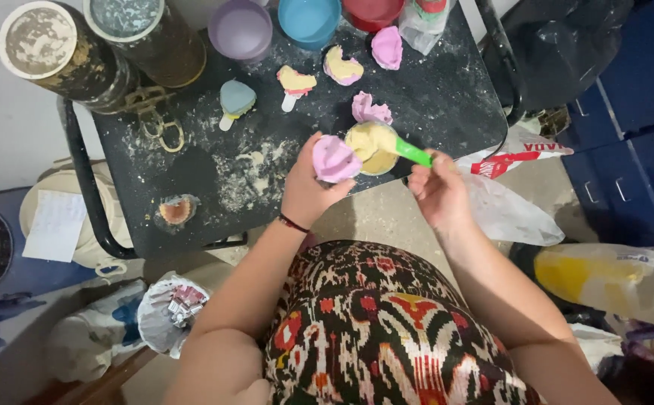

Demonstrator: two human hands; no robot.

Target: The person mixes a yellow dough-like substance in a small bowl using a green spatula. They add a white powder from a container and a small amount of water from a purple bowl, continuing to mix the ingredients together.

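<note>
So here we're at the filling step, by the look of it — our left hand (308, 191) is wrapped around a pink mould (335, 158), fingers closed around its underside with the open side up, at about 12 o'clock from our lap. Our right hand (438, 191) sits at 1 o'clock, fingers pinched shut on the green handle of a spoon (412, 152) whose bowl end is down in a small cup of pale yellow paste (369, 144), touching the mould's right side.

We'd guess the next move calls for a level scoop lifted out and tipped into the mould without dripping on the dusty black table (447, 97) — the mould looks soft, so a gentle grip matters.

Counting what's around:
- Three bowls along the far edge at 12 o'clock: purple (240, 28), blue (309, 18), red (372, 11).
- Two big tins (64, 52) at 10 o'clock, both crusted on top.
- Two pink moulds lying loose: one (370, 109) just behind the cup, one (387, 46) further back.
- Two yellow filled shapes (340, 67) and one blue-grey shape on a stick (235, 100).

Plastic bags (514, 214) on the floor at 2 o'clock — can't tell what's in them.
</note>
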